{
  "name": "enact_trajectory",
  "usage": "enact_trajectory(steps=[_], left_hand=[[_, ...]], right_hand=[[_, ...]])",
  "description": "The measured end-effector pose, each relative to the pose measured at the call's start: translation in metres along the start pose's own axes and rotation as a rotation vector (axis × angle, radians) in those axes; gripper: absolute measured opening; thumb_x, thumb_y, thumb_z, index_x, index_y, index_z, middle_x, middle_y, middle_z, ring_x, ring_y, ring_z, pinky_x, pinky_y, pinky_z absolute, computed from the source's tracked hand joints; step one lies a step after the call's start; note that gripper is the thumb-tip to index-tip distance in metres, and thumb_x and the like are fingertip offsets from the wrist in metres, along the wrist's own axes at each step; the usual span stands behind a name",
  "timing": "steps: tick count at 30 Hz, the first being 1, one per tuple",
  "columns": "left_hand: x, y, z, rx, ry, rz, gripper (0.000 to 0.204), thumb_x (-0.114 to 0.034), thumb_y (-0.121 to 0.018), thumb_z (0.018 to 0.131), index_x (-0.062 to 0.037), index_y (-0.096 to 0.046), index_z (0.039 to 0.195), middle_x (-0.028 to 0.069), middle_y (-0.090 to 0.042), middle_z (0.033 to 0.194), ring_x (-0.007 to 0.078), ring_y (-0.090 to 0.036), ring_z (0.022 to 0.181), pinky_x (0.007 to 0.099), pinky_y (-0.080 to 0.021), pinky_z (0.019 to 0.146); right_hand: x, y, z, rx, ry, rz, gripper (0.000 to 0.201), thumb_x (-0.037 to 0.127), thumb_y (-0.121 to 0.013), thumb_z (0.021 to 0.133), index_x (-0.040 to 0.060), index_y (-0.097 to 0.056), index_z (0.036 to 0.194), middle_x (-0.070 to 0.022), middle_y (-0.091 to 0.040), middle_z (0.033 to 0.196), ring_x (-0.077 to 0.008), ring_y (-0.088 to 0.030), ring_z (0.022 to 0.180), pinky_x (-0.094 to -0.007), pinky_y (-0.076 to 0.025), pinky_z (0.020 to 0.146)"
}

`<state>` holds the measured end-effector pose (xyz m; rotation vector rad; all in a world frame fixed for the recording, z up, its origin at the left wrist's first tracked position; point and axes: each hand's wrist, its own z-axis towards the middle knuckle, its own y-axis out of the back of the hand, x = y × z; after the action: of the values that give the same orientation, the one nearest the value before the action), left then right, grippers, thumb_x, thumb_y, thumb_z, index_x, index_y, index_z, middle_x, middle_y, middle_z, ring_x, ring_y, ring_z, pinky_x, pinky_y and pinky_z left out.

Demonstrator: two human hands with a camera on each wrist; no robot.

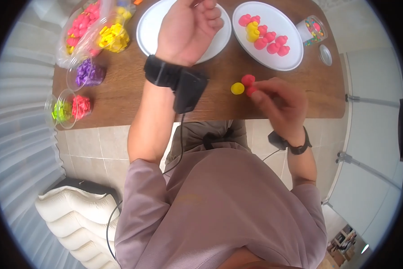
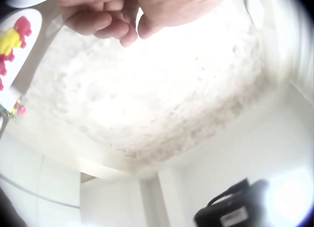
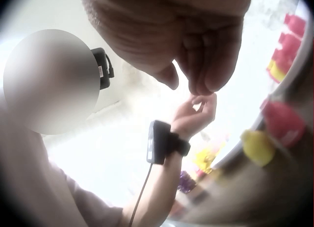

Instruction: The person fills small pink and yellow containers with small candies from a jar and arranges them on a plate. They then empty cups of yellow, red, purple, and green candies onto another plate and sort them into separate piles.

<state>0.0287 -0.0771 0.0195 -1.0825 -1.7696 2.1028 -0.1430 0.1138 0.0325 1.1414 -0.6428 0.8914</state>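
Note:
My right hand (image 1: 282,103) pinches a small round pink piece (image 1: 251,91) between thumb and forefinger, low over the table. Fingers hide that piece in the right wrist view. Right beside the fingertips stand a pink bottle-shaped piece (image 3: 284,124) and a yellow one (image 3: 258,148). Raised above the left white plate (image 1: 148,33) is my left hand (image 1: 185,36), palm turned up, fingers loosely curled. Nothing shows between its fingers in the left wrist view. On the right plate (image 1: 244,54) sit several pink pieces (image 1: 261,43) and a yellow piece (image 1: 252,32), close together.
Bags with pink pieces (image 1: 82,24) and yellow pieces (image 1: 114,38) stand at the back left. In front are tubs of purple (image 1: 90,71), red (image 1: 81,106) and green bits (image 1: 62,111). A jar of coloured beads (image 1: 312,32) and a lid (image 1: 325,55) lie at the right.

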Motion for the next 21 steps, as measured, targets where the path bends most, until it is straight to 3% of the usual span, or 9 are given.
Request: enact_trajectory(steps=[1,3,4,5,7,10,12,15,21], left_hand=[[0.000,0.008,-0.001,0.007,0.019,-0.007,0.026,-0.029,-0.060,0.104,-0.0039,-0.066,0.100,-0.0012,-0.057,0.072,0.0098,-0.053,0.065,0.0233,-0.042,0.059],[0.005,0.015,-0.001,-0.178,-0.056,0.239,0.014,-0.012,-0.065,0.095,0.0000,-0.073,0.096,0.0015,-0.062,0.069,0.0104,-0.054,0.059,0.0254,-0.043,0.057],[0.015,0.002,-0.010,-0.302,-0.162,0.501,0.015,-0.011,-0.061,0.098,0.0005,-0.071,0.102,-0.0014,-0.056,0.073,0.0084,-0.048,0.062,0.0238,-0.038,0.057],[0.020,0.001,-0.013,-0.289,-0.147,0.495,0.015,-0.011,-0.061,0.098,0.0005,-0.071,0.102,-0.0014,-0.056,0.073,0.0084,-0.048,0.062,0.0238,-0.038,0.057],[0.021,0.003,-0.018,-0.182,-0.104,0.960,0.014,-0.011,-0.063,0.097,0.0003,-0.071,0.102,-0.0015,-0.059,0.074,0.0070,-0.049,0.061,0.0224,-0.038,0.057],[0.027,-0.003,-0.030,-0.041,0.107,1.191,0.016,-0.013,-0.066,0.096,-0.0007,-0.071,0.104,-0.0018,-0.062,0.076,0.0047,-0.053,0.063,0.0210,-0.041,0.058],[0.029,-0.011,-0.036,0.045,0.311,1.397,0.020,-0.017,-0.069,0.095,-0.0008,-0.071,0.107,-0.0028,-0.064,0.078,0.0038,-0.055,0.065,0.0208,-0.045,0.061],[0.035,-0.017,-0.043,0.229,0.399,1.448,0.025,-0.018,-0.075,0.091,0.0001,-0.070,0.107,-0.0030,-0.064,0.076,0.0044,-0.055,0.065,0.0218,-0.044,0.060],[0.042,-0.015,-0.051,0.399,0.173,1.886,0.036,-0.019,-0.082,0.080,0.0003,-0.068,0.107,0.0092,-0.058,0.083,0.0200,-0.058,0.072,0.0330,-0.048,0.064]], right_hand=[[-0.006,0.006,-0.004,-0.013,-0.014,-0.010,0.013,0.002,-0.076,0.089,-0.0027,-0.073,0.101,-0.0055,-0.072,0.079,-0.0053,-0.062,0.068,-0.0210,-0.049,0.061],[-0.023,0.016,-0.013,-0.215,-0.188,0.053,0.012,0.002,-0.075,0.090,-0.0016,-0.073,0.101,-0.0028,-0.071,0.078,-0.0046,-0.061,0.067,-0.0198,-0.047,0.060],[-0.034,0.023,-0.017,-0.245,-0.250,0.122,0.012,0.003,-0.074,0.091,0.0003,-0.074,0.103,0.0008,-0.069,0.077,-0.0038,-0.059,0.065,-0.0189,-0.045,0.057],[-0.041,0.024,-0.020,-0.259,-0.258,0.110,0.012,0.003,-0.074,0.091,0.0003,-0.074,0.103,0.0008,-0.069,0.077,-0.0038,-0.059,0.065,-0.0189,-0.045,0.057],[-0.051,0.027,-0.024,-0.308,-0.394,0.165,0.013,0.008,-0.073,0.094,0.0009,-0.074,0.104,0.0028,-0.066,0.075,-0.0031,-0.057,0.063,-0.0187,-0.043,0.056],[-0.062,0.021,-0.033,-0.226,-0.542,0.164,0.018,0.013,-0.073,0.095,0.0004,-0.073,0.108,0.0025,-0.066,0.074,-0.0029,-0.056,0.063,-0.0196,-0.044,0.056],[-0.064,0.016,-0.034,-0.181,-0.528,0.172,0.021,0.015,-0.073,0.095,0.0002,-0.072,0.110,0.0018,-0.066,0.075,-0.0030,-0.057,0.064,-0.0200,-0.044,0.056],[-0.065,0.013,-0.029,-0.125,-0.523,0.197,0.025,0.018,-0.073,0.096,-0.0001,-0.070,0.113,0.0004,-0.068,0.077,-0.0037,-0.057,0.065,-0.0210,-0.045,0.057],[-0.067,0.016,-0.008,-0.072,-0.507,0.191,0.025,0.019,-0.072,0.096,-0.0014,-0.070,0.111,-0.0010,-0.069,0.078,-0.0058,-0.059,0.067,-0.0225,-0.048,0.061]])
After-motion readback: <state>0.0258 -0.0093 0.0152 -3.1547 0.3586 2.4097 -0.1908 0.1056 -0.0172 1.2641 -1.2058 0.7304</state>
